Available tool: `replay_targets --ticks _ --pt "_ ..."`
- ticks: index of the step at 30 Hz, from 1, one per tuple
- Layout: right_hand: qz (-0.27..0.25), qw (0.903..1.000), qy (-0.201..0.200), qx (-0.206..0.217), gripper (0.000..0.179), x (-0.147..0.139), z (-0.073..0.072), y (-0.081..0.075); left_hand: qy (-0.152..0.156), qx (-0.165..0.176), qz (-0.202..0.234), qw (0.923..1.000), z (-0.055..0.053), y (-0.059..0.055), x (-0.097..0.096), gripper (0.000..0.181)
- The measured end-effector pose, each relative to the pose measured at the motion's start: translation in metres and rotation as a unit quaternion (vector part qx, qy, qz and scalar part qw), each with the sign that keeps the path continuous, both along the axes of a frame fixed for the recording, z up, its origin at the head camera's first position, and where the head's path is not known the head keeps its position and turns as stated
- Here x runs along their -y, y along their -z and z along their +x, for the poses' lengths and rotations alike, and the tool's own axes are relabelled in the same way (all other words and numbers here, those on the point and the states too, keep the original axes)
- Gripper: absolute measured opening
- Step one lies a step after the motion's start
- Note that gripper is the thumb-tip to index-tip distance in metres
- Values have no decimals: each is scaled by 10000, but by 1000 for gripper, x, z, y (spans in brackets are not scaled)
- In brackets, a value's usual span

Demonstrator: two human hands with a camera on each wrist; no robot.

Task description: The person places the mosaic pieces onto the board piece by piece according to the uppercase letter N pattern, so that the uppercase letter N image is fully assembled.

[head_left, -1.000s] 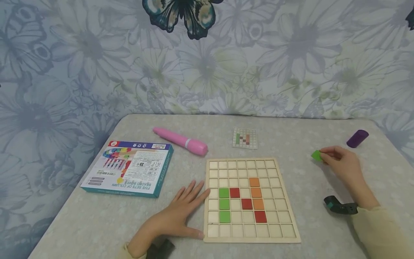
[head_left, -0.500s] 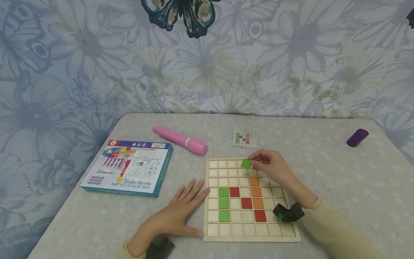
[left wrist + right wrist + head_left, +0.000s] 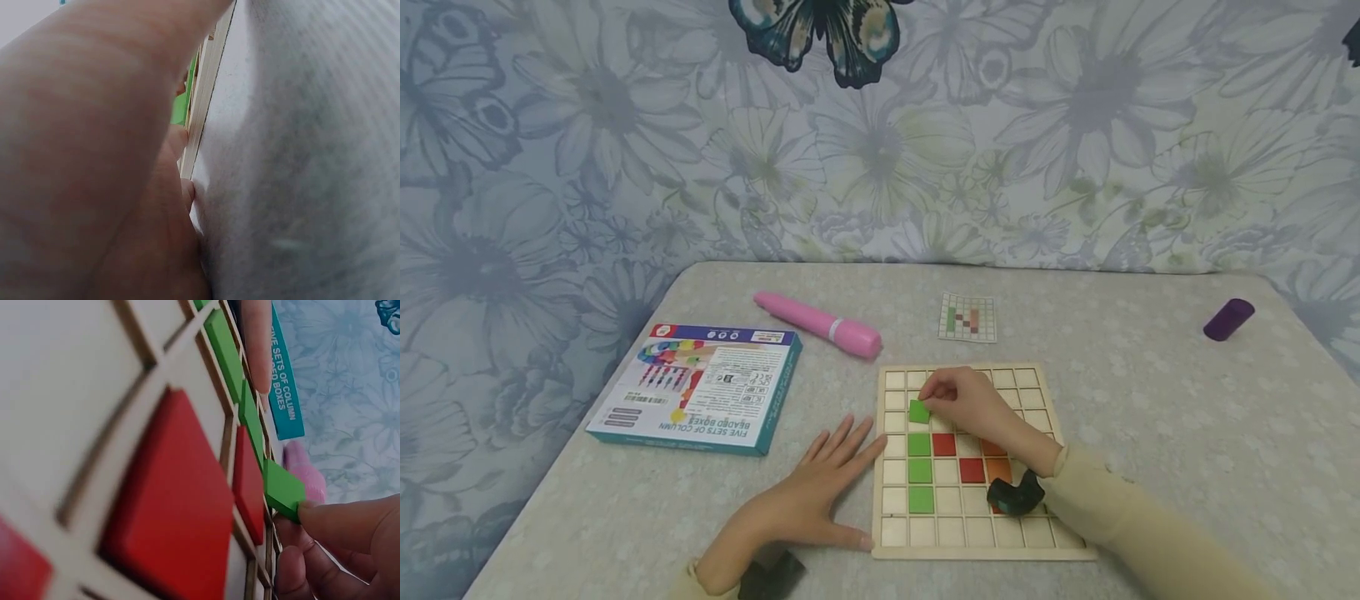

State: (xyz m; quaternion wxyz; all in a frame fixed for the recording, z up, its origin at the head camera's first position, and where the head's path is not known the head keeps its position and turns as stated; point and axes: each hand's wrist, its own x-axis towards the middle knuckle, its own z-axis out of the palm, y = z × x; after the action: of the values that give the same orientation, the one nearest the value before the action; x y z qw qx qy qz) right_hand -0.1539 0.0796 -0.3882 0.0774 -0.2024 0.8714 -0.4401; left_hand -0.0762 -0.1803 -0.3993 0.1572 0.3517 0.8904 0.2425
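Observation:
My right hand [image 3: 973, 408] pinches a green square tile [image 3: 918, 412] between thumb and fingers over the wooden grid board [image 3: 985, 553]. In the right wrist view that held tile [image 3: 284, 489] is tilted, close to the end of a row of green tiles [image 3: 252, 419]. Red tiles [image 3: 972, 471] and orange tiles [image 3: 998, 469] sit in other cells, some partly hidden by my right hand and wrist. My left hand [image 3: 808, 500] rests palm down on the table with fingers spread, its thumb and index fingertips at the board's left edge. Only skin and a board edge [image 3: 209, 94] show clearly in the left wrist view.
A small pattern card [image 3: 967, 317] lies behind the board. To the left are a pink pen-shaped tube [image 3: 808, 321] and a flat printed box [image 3: 700, 392]. Its purple cap-like cylinder [image 3: 1228, 320] stands apart at the right. A flower-patterned backdrop [image 3: 880, 167] borders the table's rear edge.
My right hand has carried the green tile from the table's right side leftward across the board to above the green column. My left hand has stayed in place.

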Motion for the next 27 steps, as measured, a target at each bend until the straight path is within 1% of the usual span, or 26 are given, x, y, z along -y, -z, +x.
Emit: replay_targets --ticks 5,9,12,15,18,20,22,24,27 --pt "257 9995 -116 -145 5 2 3 -1 12 -5 -26 10000 0 0 0 109" --pt "347 9988 -242 -235 6 2 3 -1 10 -2 -41 10000 -1 0 1 109" --pt "353 9987 -226 -278 6 -1 2 -2 11 13 -34 10000 -1 1 1 109" --pt "247 9991 -123 -319 10 -11 3 -8 6 -14 -31 10000 -3 1 1 109" --pt "22 9988 -43 -485 15 -35 9 -17 -6 -13 -19 10000 -4 3 1 110" --pt "-30 9978 91 -651 16 -58 17 -21 -6 10 -25 10000 -5 3 1 109" --pt "-5 9950 303 -948 16 -85 27 -22 -1 6 -34 10000 -4 3 2 109" --pt "116 9887 648 -1349 16 -114 38 -20 -31 51 27 10000 -3 0 3 106" --pt "478 9717 1157 -2005 19 -162 55 -19 -166 411 450 9980 -1 -12 10 95"
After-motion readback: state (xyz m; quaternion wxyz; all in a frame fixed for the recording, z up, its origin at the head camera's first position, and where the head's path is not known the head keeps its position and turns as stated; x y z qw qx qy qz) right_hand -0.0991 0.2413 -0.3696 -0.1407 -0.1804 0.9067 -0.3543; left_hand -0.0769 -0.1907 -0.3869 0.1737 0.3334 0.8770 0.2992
